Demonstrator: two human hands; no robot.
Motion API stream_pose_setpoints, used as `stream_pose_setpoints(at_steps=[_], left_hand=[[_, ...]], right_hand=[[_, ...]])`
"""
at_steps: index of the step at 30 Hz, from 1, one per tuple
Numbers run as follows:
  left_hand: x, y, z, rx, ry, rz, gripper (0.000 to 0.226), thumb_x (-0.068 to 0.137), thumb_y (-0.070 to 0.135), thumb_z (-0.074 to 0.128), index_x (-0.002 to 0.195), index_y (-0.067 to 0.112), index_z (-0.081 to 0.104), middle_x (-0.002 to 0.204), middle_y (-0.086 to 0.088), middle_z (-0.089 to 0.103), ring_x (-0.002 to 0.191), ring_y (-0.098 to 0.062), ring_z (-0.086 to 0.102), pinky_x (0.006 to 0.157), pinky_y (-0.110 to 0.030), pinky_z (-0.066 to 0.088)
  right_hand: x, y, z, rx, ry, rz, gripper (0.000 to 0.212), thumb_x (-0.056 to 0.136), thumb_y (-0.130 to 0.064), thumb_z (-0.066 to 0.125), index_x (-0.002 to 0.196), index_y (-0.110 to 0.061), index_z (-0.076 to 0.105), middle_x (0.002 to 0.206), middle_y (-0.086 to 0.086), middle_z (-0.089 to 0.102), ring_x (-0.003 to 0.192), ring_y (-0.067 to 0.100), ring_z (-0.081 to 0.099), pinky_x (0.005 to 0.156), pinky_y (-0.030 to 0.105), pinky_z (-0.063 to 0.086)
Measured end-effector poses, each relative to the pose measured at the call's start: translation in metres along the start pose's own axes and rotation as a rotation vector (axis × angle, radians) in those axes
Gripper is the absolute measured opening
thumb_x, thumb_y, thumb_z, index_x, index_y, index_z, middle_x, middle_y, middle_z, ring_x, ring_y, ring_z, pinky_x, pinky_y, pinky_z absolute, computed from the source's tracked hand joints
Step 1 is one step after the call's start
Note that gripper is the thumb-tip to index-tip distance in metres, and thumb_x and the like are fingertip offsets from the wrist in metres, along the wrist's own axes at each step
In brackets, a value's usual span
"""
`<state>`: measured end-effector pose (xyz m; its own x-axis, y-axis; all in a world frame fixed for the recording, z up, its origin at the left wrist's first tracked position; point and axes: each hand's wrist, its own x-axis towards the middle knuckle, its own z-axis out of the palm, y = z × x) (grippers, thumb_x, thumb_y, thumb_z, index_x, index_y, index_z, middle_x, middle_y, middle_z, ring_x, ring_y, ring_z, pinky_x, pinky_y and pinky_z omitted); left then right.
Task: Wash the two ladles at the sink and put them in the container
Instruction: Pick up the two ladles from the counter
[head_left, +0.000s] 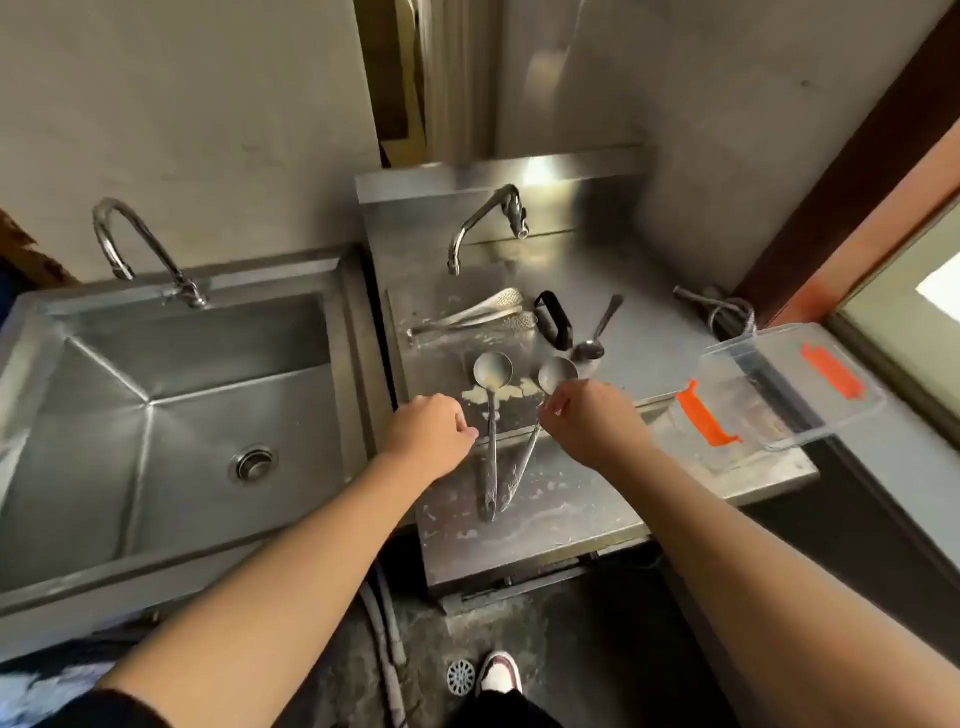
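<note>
Two steel ladles lie side by side on the steel counter, handles toward me. The left ladle (492, 371) has yellowish residue in and under its bowl. The right ladle (557, 374) leans its handle toward the left one. My left hand (431, 431) hovers just left of the left ladle's handle, fingers curled, holding nothing. My right hand (587, 421) is over the right ladle's neck, fingers pinched at the handle; whether it grips is unclear. A clear plastic container (779, 384) with orange clips sits at the counter's right edge. The large sink (156, 415) is on the left.
Perforated tongs (483, 312), a black-handled tool (556, 319) and a spoon (597, 332) lie behind the ladles. One tap (485, 221) stands over the counter, another tap (140, 249) over the sink. Walls close in behind; a window ledge lies to the right.
</note>
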<state>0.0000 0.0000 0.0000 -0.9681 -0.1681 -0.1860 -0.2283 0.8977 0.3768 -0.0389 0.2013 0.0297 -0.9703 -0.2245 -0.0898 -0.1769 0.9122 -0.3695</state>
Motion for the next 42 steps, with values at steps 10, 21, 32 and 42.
stream_pose_setpoints(at_steps=[10, 21, 32, 42], left_hand=[[0.029, 0.007, 0.057, -0.008, -0.070, -0.141, 0.041, 0.086, 0.050, 0.062, 0.066, 0.017, 0.073, 0.070, -0.003, 0.073, 0.078, -0.032, 0.069, 0.060, -0.027, 0.043], [0.040, 0.014, 0.082, -0.080, -0.144, -0.288, 0.052, 0.083, 0.047, 0.064, 0.047, 0.012, 0.049, 0.046, 0.000, 0.045, 0.058, -0.029, 0.053, 0.051, -0.026, 0.035], [0.041, 0.012, 0.097, -0.553, -0.165, -0.433, 0.020, 0.081, 0.030, 0.073, 0.063, 0.022, 0.067, 0.062, -0.007, 0.070, 0.060, -0.032, 0.067, 0.068, -0.044, 0.062], [0.023, 0.005, 0.079, -0.851, -0.177, -0.499, 0.014, 0.094, 0.020, 0.068, 0.097, 0.006, 0.072, 0.077, -0.009, 0.067, 0.059, -0.015, 0.061, 0.058, -0.024, 0.059]], right_hand=[[0.029, 0.027, 0.056, 0.175, -0.160, 0.270, 0.039, 0.083, -0.028, 0.059, 0.049, -0.014, 0.050, 0.053, 0.003, 0.057, 0.059, 0.028, 0.058, 0.054, 0.029, 0.042], [0.050, 0.036, 0.091, 0.573, -0.198, 0.632, 0.039, 0.081, -0.040, 0.070, 0.075, -0.001, 0.076, 0.074, 0.013, 0.077, 0.071, 0.030, 0.075, 0.073, 0.044, 0.063], [0.052, 0.046, 0.100, 1.092, -0.263, 0.872, 0.007, 0.086, -0.005, 0.070, 0.080, -0.002, 0.070, 0.069, 0.011, 0.066, 0.054, 0.019, 0.063, 0.053, 0.028, 0.058], [0.052, 0.054, 0.101, 1.246, -0.225, 0.789, 0.010, 0.091, -0.001, 0.061, 0.086, 0.002, 0.069, 0.059, 0.008, 0.051, 0.053, 0.018, 0.049, 0.058, 0.031, 0.052]])
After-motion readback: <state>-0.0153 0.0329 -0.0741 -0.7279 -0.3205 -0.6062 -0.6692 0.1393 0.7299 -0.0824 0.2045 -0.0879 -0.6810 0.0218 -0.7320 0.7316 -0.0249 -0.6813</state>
